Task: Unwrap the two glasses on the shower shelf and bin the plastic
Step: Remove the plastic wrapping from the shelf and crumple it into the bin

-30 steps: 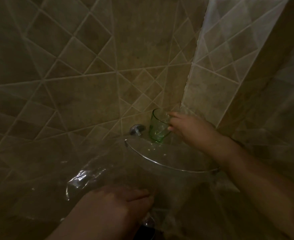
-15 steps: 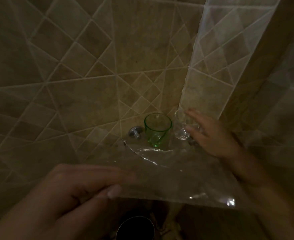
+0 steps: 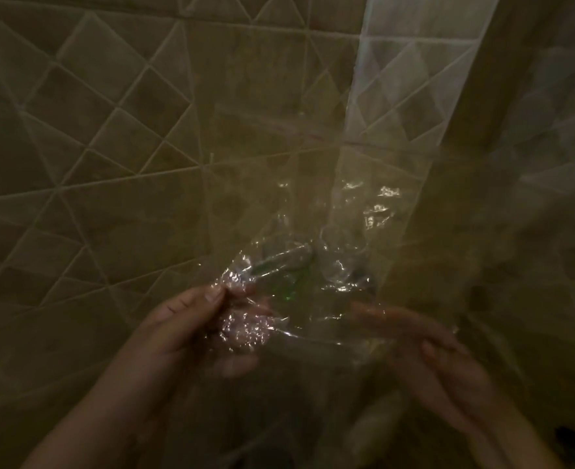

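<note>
A large sheet of clear plastic [image 3: 316, 204] hangs upright in front of the tiled shower corner and fills the middle of the view. My left hand [image 3: 191, 326] pinches a crumpled wad of it between thumb and fingers. My right hand [image 3: 428, 353] is blurred, with its fingers stretched along the sheet's lower edge; I cannot tell if it grips the plastic. Through the plastic the green glass [image 3: 287, 277] and the clear glass [image 3: 342, 262] show only as faint shapes. The shelf is hidden behind the sheet.
Beige diamond-pattern tiles [image 3: 93, 147] cover the wall on the left and back. A pale lit strip of tile [image 3: 411, 72] runs down the corner at upper right. The picture is dim and blurred.
My right hand has left the glasses and come down to the plastic's lower edge. My left hand has bunched the plastic and raised it, so the sheet now covers the glasses.
</note>
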Tool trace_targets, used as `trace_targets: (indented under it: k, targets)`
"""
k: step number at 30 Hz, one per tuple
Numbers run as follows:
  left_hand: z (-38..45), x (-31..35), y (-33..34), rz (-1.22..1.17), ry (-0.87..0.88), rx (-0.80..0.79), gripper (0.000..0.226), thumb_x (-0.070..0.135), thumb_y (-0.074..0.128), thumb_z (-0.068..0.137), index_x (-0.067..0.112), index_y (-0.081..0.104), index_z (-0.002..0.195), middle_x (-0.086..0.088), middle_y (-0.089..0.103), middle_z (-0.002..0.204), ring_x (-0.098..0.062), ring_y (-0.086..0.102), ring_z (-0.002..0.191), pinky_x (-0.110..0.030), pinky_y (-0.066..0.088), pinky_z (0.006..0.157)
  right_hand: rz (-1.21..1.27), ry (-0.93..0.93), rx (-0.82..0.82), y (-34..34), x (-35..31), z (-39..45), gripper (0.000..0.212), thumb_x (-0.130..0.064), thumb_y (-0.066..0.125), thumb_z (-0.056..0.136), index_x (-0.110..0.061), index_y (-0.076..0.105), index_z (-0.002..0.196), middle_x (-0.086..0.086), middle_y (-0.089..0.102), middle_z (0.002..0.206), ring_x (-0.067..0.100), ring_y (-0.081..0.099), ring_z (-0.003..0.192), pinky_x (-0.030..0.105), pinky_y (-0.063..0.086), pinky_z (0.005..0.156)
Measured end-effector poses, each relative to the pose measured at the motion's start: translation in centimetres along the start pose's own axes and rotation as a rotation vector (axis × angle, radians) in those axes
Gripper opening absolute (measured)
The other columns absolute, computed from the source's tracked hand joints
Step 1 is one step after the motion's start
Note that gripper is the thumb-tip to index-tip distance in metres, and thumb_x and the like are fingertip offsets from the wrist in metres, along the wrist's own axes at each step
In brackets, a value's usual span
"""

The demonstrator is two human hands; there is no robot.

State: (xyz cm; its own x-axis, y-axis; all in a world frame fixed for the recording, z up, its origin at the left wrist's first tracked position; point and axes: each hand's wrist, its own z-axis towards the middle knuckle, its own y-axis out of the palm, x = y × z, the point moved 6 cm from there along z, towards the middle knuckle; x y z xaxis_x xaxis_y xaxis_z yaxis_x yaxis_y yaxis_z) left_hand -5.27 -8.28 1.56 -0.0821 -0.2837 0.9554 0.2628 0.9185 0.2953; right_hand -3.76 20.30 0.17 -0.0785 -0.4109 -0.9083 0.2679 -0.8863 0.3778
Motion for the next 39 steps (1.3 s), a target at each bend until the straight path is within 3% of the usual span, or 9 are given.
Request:
trace_targets:
  k: [3,6,10,15,22,26,31,35,39]
  targets:
    - [0.4,-1.6,0.6,-0.073,-0.052,0.050,0.023,0.030,0.069,0.079,0.010,0.075,0.090,-0.012,0.077,0.088,-0.019,0.073,0.068,-0.033,0.057,0.054,-0.201,0.027,0.180,-1.1,0.5,-0.1,0.045,-0.035,0.093,0.039,-0.010,0.076,0.073,0.012,0.076,0.075,0.019,0.071,0.071,0.021,0.056,0.061]
    - [0.5,-3.4,0.0,-0.011,-0.114,0.167,0.032,0.024,0.058,0.081,-0.006,0.068,0.087,-0.023,0.072,0.075,-0.025,0.067,0.053,-0.028,0.053,0.043,-0.245,0.041,0.329,-1.7,0.6,-0.4,0.012,-0.009,0.077,0.062,-0.017,0.076,0.071,0.005,0.070,0.058,0.009,0.061,0.049,0.017,0.050,0.045]
    - [0.2,-4.5,-0.7,0.037,-0.121,0.292,0.016,0.015,0.058,0.083,0.003,0.067,0.087,-0.018,0.064,0.056,-0.019,0.056,0.038,-0.021,0.043,0.035,-0.283,-0.011,0.436,-1.8,-0.3,-1.3,0.068,-0.002,0.068,0.059,-0.045,0.062,0.110,0.008,0.073,0.065,0.015,0.065,0.051,0.026,0.053,0.043]
    - [-0.7,-3.0,-0.7,0.200,0.026,0.246,0.074,0.009,0.072,0.061,0.048,0.056,0.122,-0.012,0.071,0.068,-0.016,0.067,0.056,-0.022,0.055,0.053,-0.459,-0.155,0.519,-1.4,-2.0,-3.2,0.092,0.005,0.066,0.060,-0.068,0.047,0.113,0.001,0.072,0.062,0.014,0.062,0.040,0.025,0.054,0.040]
    - [-2.0,1.3,0.4,0.722,0.311,0.096,0.052,0.018,0.091,0.057,0.047,0.072,0.096,0.011,0.075,0.075,-0.002,0.071,0.066,-0.009,0.053,0.069,-0.768,-0.064,0.346,-0.8,-4.3,-4.0,0.088,-0.010,0.084,0.032,-0.052,0.063,0.107,-0.007,0.074,0.078,0.003,0.069,0.065,0.012,0.053,0.059]
    - [-1.7,2.9,0.1,0.909,0.450,0.058,0.026,0.056,0.073,0.065,0.036,0.075,0.082,0.009,0.061,0.074,-0.004,0.060,0.063,-0.019,0.047,0.055,-1.202,-0.089,0.286,-0.8,-6.1,-3.0,0.042,-0.052,0.083,0.043,-0.053,0.067,0.082,-0.026,0.065,0.088,-0.008,0.061,0.072,-0.002,0.040,0.062]
    - [-1.2,2.6,-0.9,0.901,0.463,0.074,0.013,0.045,0.071,0.069,0.033,0.070,0.073,0.009,0.059,0.096,-0.002,0.059,0.080,-0.009,0.042,0.074,-0.963,-0.098,0.288,-1.8,-5.9,-2.4,0.035,-0.068,0.073,0.057,-0.035,0.070,0.069,-0.019,0.069,0.087,-0.001,0.065,0.076,0.009,0.049,0.064]
    - [1.4,1.5,-0.5,0.787,0.368,0.103,0.008,0.038,0.075,0.073,0.032,0.070,0.073,0.009,0.071,0.077,0.004,0.064,0.068,-0.009,0.047,0.063,-0.789,-0.121,0.513,-4.2,-4.3,-0.2,0.023,-0.014,0.080,0.067,-0.035,0.072,0.073,-0.014,0.072,0.063,-0.001,0.064,0.054,0.010,0.049,0.047]
    - [3.4,1.0,0.5,0.684,0.382,0.216,0.010,0.027,0.071,0.083,0.028,0.067,0.074,-0.002,0.066,0.069,0.003,0.055,0.057,-0.011,0.042,0.051,-0.715,-0.163,0.626,-4.3,-4.7,2.3,0.020,-0.014,0.074,0.075,-0.034,0.073,0.078,-0.012,0.074,0.068,0.001,0.066,0.057,0.011,0.049,0.049]
